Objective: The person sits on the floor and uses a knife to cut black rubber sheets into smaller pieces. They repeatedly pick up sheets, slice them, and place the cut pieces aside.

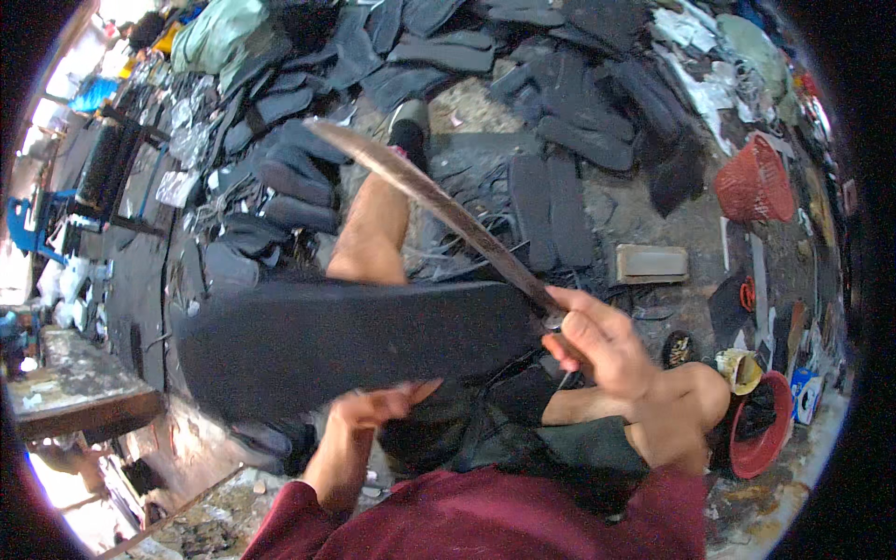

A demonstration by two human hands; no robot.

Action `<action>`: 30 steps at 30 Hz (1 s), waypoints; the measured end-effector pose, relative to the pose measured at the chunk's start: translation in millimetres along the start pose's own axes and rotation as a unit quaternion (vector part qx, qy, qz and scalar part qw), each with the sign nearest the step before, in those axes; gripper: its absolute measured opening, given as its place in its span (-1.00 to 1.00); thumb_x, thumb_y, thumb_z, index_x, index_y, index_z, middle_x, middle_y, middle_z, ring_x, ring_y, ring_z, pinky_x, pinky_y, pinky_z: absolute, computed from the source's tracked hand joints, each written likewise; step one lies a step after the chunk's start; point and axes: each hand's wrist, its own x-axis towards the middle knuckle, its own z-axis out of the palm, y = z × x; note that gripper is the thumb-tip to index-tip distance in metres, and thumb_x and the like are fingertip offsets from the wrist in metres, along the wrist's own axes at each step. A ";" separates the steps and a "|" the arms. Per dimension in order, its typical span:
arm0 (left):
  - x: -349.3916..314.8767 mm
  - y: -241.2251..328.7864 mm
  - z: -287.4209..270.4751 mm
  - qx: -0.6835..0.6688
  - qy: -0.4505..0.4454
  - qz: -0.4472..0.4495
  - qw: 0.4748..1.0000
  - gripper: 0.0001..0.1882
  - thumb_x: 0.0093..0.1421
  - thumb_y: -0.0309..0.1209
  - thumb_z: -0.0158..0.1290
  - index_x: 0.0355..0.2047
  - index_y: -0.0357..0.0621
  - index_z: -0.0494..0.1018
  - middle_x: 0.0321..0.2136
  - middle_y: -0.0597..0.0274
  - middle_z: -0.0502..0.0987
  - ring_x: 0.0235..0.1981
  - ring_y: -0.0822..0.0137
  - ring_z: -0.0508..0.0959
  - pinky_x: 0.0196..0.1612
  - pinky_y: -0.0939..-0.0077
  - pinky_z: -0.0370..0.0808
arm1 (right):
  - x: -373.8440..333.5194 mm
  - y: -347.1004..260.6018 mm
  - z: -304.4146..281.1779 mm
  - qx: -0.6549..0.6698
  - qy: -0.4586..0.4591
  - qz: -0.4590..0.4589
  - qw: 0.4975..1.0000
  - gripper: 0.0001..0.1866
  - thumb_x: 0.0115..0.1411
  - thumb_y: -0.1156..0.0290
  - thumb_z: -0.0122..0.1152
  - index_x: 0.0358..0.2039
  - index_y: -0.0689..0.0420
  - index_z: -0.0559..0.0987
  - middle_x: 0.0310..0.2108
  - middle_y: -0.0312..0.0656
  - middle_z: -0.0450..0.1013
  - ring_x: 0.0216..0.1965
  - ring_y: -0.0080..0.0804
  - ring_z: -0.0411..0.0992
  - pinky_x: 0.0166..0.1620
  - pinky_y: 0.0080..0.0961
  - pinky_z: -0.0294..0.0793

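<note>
A long, curved knife [439,199] slants up and to the left from my right hand [602,347], whose fingers are closed round its handle. Over my lap lies a large black sole-shaped slab [355,331], broad on the left and narrower on the right. My left hand [385,407] grips its near edge, with the fingers partly hidden beneath it and a little blurred. The knife's handle end is beside the slab's narrow right end. From this view I cannot tell whether the blade touches the slab.
Many black sole-shaped pieces [579,140] lie heaped on the floor ahead. To the right are a red basket [756,182], a grey rectangular block [651,264], a red basin [770,439] and a yellowish container [739,371]. A worn wooden bench [84,411] stands at the left.
</note>
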 end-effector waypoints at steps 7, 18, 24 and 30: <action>82.6 -22.7 91.8 0.001 0.330 -0.022 0.944 -0.64 0.30 -0.27 0.12 0.05 -0.09 0.41 -0.11 0.26 0.59 -0.12 0.31 0.61 -0.01 0.37 0.54 | -26.1 49.4 58.6 -0.151 0.331 -0.250 0.897 -0.51 0.39 0.43 -0.04 0.28 0.33 0.29 -0.29 -0.11 0.48 -0.40 -0.40 0.39 -0.26 -0.45 0.43; 51.3 -37.6 89.8 -0.009 0.372 -0.148 0.916 -0.66 0.15 -0.29 0.12 -0.10 -0.16 0.45 -0.26 0.24 0.57 -0.22 0.28 0.57 -0.11 0.35 0.53 | -123.2 128.9 32.6 -0.392 0.338 -0.242 0.821 -0.63 0.29 0.36 0.09 0.10 0.09 0.53 -0.51 -0.16 0.39 -0.50 -0.15 0.42 -0.38 -0.26 0.44; 24.2 -42.7 82.1 0.008 0.419 -0.149 0.895 -0.80 0.12 -0.40 0.01 -0.22 -0.12 0.42 -0.37 0.30 0.49 -0.33 0.33 0.51 -0.20 0.39 0.51 | -123.4 86.4 21.0 -0.420 0.223 -0.206 0.855 -0.54 0.18 0.42 0.23 0.14 -0.04 0.53 -0.54 -0.18 0.36 -0.58 -0.18 0.40 -0.49 -0.26 0.44; 8.3 -52.1 80.4 0.051 0.414 -0.163 0.894 -0.62 -0.05 -0.51 0.01 -0.14 -0.17 0.37 -0.35 0.25 0.47 -0.34 0.30 0.50 -0.21 0.37 0.52 | -62.2 93.6 42.2 -0.360 0.234 -0.193 0.882 -0.52 0.24 0.41 0.19 0.19 -0.09 0.48 -0.52 -0.19 0.36 -0.56 -0.17 0.41 -0.47 -0.23 0.45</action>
